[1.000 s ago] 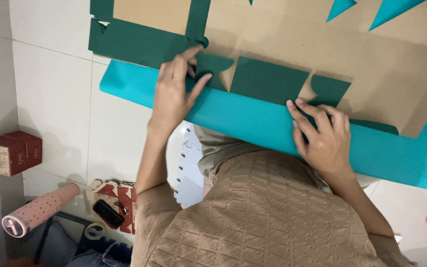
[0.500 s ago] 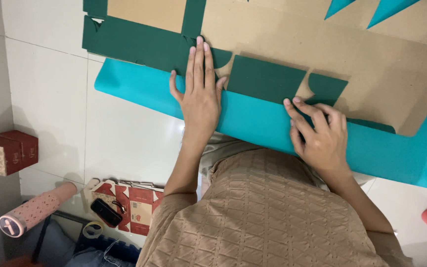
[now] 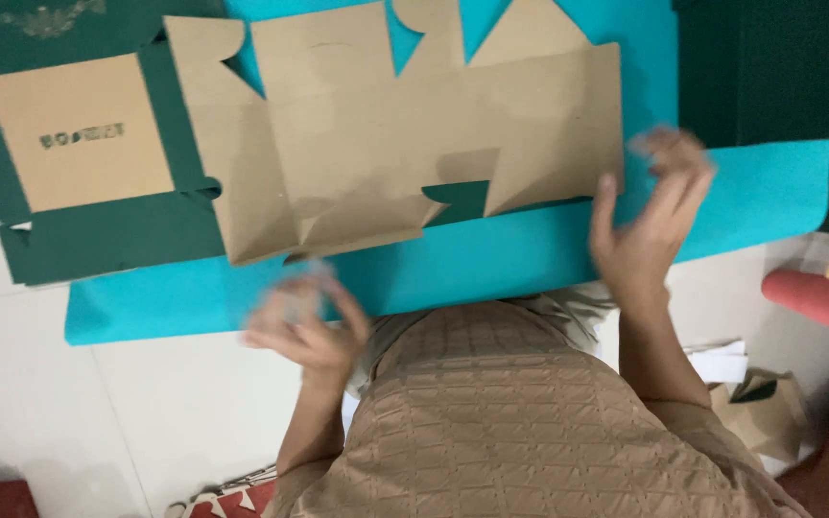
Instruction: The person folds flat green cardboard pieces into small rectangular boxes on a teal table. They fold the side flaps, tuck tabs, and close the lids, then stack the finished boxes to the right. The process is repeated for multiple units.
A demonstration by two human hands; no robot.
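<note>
Hovering over the near edge of a turquoise mat (image 3: 530, 264), both hands are off the work and smeared by motion blur. Ahead of them lies the flattened cardboard box blank (image 3: 405, 144): plain matte brown on its upturned face, dark green on the parts showing their other side, its far edge cut into pointed and rounded tabs with notches between. The left hand (image 3: 304, 321) sits just short of the blank's near left corner, fingers curled inward; whether it pinches anything, I cannot tell through the blur. The right hand (image 3: 650, 221) is up beside the blank's right edge, fingers spread and loosely bent, holding nothing, its thumb close to the cardboard. Out beyond the left hand, a dark green flap panel (image 3: 98, 240) frames a brown square. The mat looks smooth, flat and rectangular, resting on glossy white floor tiles (image 3: 146, 403). Off past the right hand, a salmon-coloured roll (image 3: 817, 297) pokes in. Nearest the camera, a tan garment with a quilted grid texture (image 3: 510, 432).
</note>
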